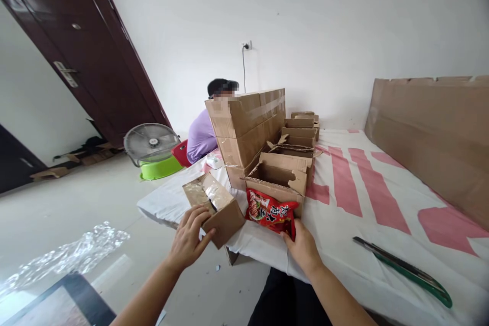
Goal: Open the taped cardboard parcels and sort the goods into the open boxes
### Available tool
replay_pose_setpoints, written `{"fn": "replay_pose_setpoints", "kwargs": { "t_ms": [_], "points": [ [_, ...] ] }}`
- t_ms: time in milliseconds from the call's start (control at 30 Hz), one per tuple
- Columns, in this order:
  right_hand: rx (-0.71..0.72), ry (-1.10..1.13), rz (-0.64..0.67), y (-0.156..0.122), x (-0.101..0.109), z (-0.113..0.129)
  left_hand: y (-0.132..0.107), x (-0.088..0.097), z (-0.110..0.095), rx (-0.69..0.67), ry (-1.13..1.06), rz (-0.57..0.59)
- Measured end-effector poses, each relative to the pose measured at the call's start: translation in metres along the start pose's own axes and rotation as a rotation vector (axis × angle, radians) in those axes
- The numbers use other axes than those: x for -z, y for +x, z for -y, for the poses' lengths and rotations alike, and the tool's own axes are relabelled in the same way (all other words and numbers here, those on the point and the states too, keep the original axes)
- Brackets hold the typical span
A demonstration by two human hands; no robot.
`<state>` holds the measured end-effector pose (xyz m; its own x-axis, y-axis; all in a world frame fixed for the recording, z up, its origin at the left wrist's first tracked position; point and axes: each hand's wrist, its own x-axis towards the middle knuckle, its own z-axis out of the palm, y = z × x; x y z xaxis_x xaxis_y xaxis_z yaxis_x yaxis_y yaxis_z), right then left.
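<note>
Gripping one end of a red packet (269, 211) between thumb and fingers, the person's right hand (304, 249) holds it just before an open carton (267, 189); the left hand (191, 237) clasps a cardboard box (224, 224) at the table's (336, 260) edge.

Your right hand (301, 245) pinched the red packet (269, 212) by its end, your left hand (191, 234) gripped a small carton (225, 221), and off to the right lay the green cutter (407, 269)!

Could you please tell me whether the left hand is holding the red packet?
No, the right hand holds the red packet, while the left hand touches an open cardboard box.
</note>
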<state>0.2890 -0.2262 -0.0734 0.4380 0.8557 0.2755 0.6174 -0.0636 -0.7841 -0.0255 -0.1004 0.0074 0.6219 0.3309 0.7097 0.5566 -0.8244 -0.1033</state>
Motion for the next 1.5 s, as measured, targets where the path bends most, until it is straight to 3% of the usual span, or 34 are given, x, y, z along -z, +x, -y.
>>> {"fn": "replay_pose_setpoints", "kwargs": {
  "t_ms": [200,500,667,800,900,1033,1133,1233,1300,1367,1433,1500],
  "points": [
    [-0.029,0.053,-0.036,0.0,-0.001,0.002,-0.007,0.007,-0.061,-0.042,-0.054,-0.108],
    [-0.079,0.282,-0.157,-0.003,0.002,-0.002,0.015,-0.021,-0.176,0.055,-0.131,-0.235],
    [-0.129,0.427,-0.24,-0.034,0.022,-0.003,0.034,-0.03,-0.212,-0.084,-0.262,-0.234],
    [-0.208,0.595,-0.296,-0.056,0.039,-0.004,0.043,-0.031,-0.228,-0.173,-0.362,-0.118],
    [-0.217,0.636,-0.306,-0.063,0.043,-0.01,0.042,-0.027,-0.23,-0.226,-0.488,-0.046],
    [-0.161,0.579,-0.331,-0.07,0.037,-0.023,0.032,-0.013,-0.209,-0.186,-0.667,-0.159],
    [-0.11,0.529,-0.338,-0.074,0.033,-0.028,0.026,0.0,-0.176,0.002,-0.527,-0.332],
    [-0.11,0.518,-0.33,-0.076,0.033,-0.028,0.019,0.0,-0.141,0.376,-0.469,-0.437],
    [-0.109,0.517,-0.321,-0.075,0.034,-0.025,0.012,-0.01,-0.125,0.62,-0.65,-0.356],
    [-0.117,0.539,-0.314,-0.074,0.035,-0.022,0.003,-0.023,-0.118,0.753,-0.961,-0.183],
    [-0.153,0.606,-0.296,-0.073,0.038,-0.018,-0.004,-0.035,-0.12,0.784,-1.216,-0.046],
    [-0.225,0.701,-0.287,-0.074,0.043,-0.017,-0.005,-0.041,-0.127,0.754,-1.289,0.006]
  ]
}}
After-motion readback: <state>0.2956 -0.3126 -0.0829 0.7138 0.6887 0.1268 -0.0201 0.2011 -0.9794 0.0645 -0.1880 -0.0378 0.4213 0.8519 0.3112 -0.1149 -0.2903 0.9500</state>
